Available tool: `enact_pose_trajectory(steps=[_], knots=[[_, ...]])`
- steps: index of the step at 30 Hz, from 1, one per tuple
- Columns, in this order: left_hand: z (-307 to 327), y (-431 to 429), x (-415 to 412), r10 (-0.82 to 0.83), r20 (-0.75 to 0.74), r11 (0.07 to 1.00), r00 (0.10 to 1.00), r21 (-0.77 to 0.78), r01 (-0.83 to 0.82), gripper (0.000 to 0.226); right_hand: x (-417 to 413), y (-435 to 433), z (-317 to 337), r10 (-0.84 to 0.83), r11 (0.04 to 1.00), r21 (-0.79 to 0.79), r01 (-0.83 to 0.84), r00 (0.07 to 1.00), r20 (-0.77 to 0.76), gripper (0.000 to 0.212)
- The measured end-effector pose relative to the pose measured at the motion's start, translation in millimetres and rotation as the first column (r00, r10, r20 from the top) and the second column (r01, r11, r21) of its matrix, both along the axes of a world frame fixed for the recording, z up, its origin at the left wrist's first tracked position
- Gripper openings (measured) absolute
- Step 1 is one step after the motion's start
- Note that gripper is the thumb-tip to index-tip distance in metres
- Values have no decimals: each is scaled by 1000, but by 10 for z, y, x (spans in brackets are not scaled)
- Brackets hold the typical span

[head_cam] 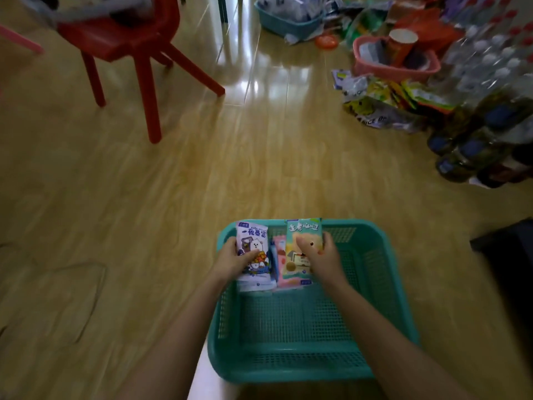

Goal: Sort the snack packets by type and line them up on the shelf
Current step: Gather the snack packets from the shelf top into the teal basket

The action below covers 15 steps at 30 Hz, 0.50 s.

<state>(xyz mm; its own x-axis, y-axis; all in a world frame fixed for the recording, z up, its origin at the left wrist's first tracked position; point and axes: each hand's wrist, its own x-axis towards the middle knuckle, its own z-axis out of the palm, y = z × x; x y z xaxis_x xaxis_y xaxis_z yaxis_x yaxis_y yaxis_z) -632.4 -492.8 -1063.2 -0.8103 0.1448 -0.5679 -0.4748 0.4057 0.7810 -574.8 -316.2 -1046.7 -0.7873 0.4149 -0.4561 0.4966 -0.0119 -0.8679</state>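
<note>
Over the teal basket's [375, 284] far edge, the left hand [233, 262] grips a purple packet [253, 249] and the right hand [324, 259] a green packet [301, 246], both pointing lengthwise away.

So the floor [144, 212] is glossy wood-look laminate. Close in there's a teal basket [288, 376] that seems to be sitting on it, hard to tell at that edge. Red chair [121, 39] stands far left. Over on the right: another teal basket [288, 26], an orange disc [326, 41], a pink basket [395, 69], a heap of snack packets [383, 102] and packs of bottles [490, 67].
</note>
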Motion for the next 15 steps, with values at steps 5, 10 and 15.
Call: enact_pose_trajectory(steps=[5, 10, 15], knots=[[-268, 56, 51, -156, -71, 953, 985, -274, 132, 34, -28, 13, -218, 40, 997, 57, -43, 998, 52, 17], [-263, 126, 111, -395, -113, 678, 912, -705, 207, 45, -70, -24, -308, 99, 994, 43, -105, 988, 116, 17], [-206, 116, 97, -596, -109, 464, 796, -855, 230, 39, -103, -125, -477, 196, 918, 287, -274, 942, 274, 45]])
